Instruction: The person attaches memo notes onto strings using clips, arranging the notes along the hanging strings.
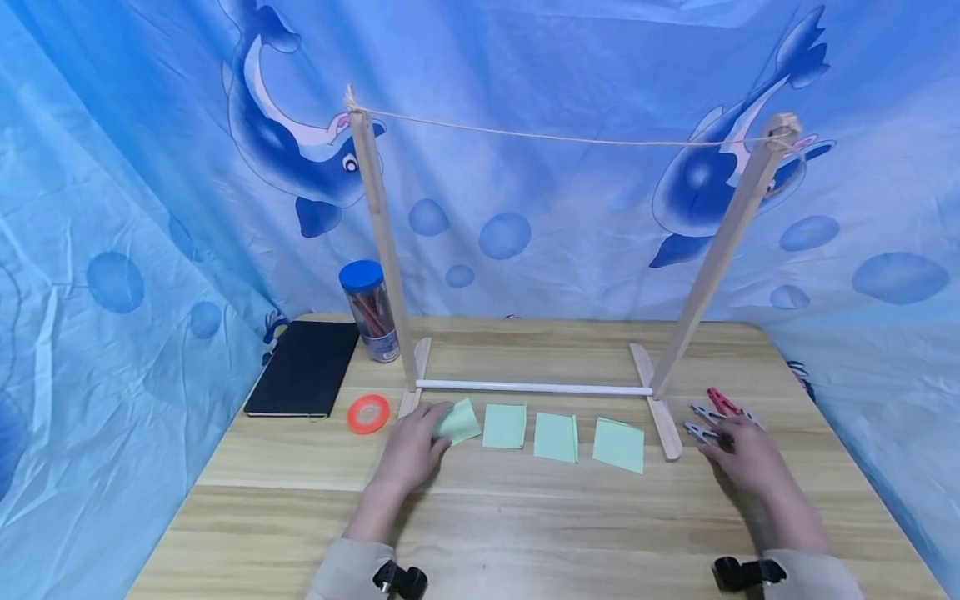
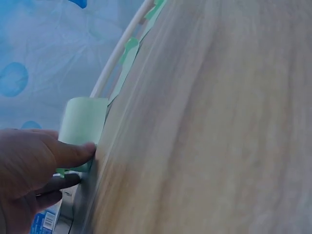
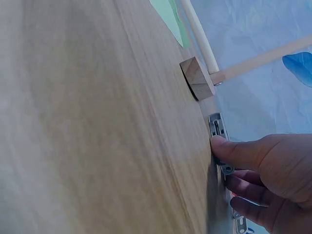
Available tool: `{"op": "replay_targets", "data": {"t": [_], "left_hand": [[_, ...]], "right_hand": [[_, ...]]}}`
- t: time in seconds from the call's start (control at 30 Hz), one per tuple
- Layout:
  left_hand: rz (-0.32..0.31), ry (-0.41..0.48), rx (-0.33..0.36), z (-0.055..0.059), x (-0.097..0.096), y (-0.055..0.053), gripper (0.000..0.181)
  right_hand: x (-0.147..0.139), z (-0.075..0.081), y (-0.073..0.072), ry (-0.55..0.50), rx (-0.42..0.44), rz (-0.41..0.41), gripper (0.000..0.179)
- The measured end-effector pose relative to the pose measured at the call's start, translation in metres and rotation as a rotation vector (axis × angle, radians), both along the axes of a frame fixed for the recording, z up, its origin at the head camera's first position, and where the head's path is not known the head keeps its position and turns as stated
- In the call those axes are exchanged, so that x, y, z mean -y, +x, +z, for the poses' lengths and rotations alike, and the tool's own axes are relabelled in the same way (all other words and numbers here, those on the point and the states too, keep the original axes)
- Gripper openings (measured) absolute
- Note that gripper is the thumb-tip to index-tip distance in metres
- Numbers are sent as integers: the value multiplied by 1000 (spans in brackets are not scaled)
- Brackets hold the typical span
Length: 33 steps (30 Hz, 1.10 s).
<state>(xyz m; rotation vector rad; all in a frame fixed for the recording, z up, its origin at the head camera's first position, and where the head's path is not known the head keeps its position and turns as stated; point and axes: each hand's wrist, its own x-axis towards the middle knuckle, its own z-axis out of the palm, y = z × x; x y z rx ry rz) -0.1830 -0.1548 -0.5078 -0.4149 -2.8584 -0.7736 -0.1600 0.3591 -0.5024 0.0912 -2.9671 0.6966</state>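
One green note (image 1: 460, 425) is pinched by fingers (image 2: 63, 183) of the left hand (image 1: 409, 448), one clothespin (image 3: 215, 122) by the right hand (image 1: 750, 458).

The green notes (image 1: 504, 426) are matt paper, the desk (image 1: 555, 533) is smooth wood, and the string (image 1: 540, 136) up top looks rough.

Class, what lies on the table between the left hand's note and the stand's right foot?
Three green sticky notes in a loose row, as the head view shows.
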Motion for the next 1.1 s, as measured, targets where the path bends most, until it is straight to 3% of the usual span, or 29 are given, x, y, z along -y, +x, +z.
{"op": "replay_targets", "data": {"t": [0.2, 0.4, 0.5, 0.57, 0.73, 0.8, 0.93, 1.1], "left_hand": [[3, 227, 23, -1, 1, -1, 65], [38, 362, 74, 0, 1, 0, 54], [46, 333, 85, 2, -2, 2, 39], [67, 269, 93, 4, -8, 4, 33], [113, 7, 155, 7, -25, 13, 53], [106, -42, 176, 7, -27, 16, 52], [83, -17, 205, 8, -26, 17, 42], [58, 114, 211, 8, -21, 17, 19]], "right_hand": [[-1, 1, 4, -21, -21, -3, 41], [-2, 1, 5, -84, -42, -41, 45], [-3, -1, 6, -88, -49, -65, 47], [-3, -2, 7, -91, -70, -78, 46], [0, -1, 10, -104, -125, -83, 42], [1, -1, 11, -108, -152, -74, 42], [2, -3, 12, -132, -168, -70, 46], [3, -4, 13, -174, -252, -85, 42]]}}
